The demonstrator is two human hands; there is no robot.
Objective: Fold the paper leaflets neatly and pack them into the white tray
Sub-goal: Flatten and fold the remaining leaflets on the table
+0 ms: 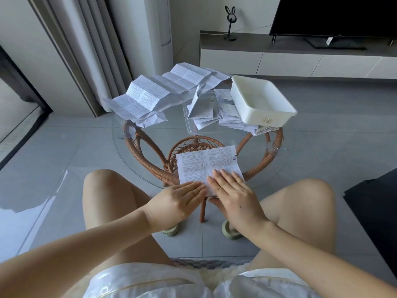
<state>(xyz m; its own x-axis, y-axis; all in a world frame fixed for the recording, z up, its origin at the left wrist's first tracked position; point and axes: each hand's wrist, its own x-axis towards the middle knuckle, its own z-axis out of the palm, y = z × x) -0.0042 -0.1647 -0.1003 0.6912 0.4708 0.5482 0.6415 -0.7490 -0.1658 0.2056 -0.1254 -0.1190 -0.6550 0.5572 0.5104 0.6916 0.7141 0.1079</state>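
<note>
My left hand (pixel 180 198) and right hand (pixel 232 190) lie flat, fingers straight, on the white printed paper leaflet (pixel 202 164) at six o'clock of the round glass table (pixel 163 134); I should sweep outward for a crisp crease, with the white plastic tray (pixel 268 117) at two o'clock

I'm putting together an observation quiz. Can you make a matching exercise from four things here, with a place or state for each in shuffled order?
Things
1. white tray
2. long leaflet
3. near leaflet
4. rabbit-eared stand

Places or states
A. on the TV cabinet
B. pressed under the left hand and right hand
C. unfolded, far left of the glass table
D. empty, far right of the table

Pairs: 1-D, 2-C, 3-B, 4-A
</note>
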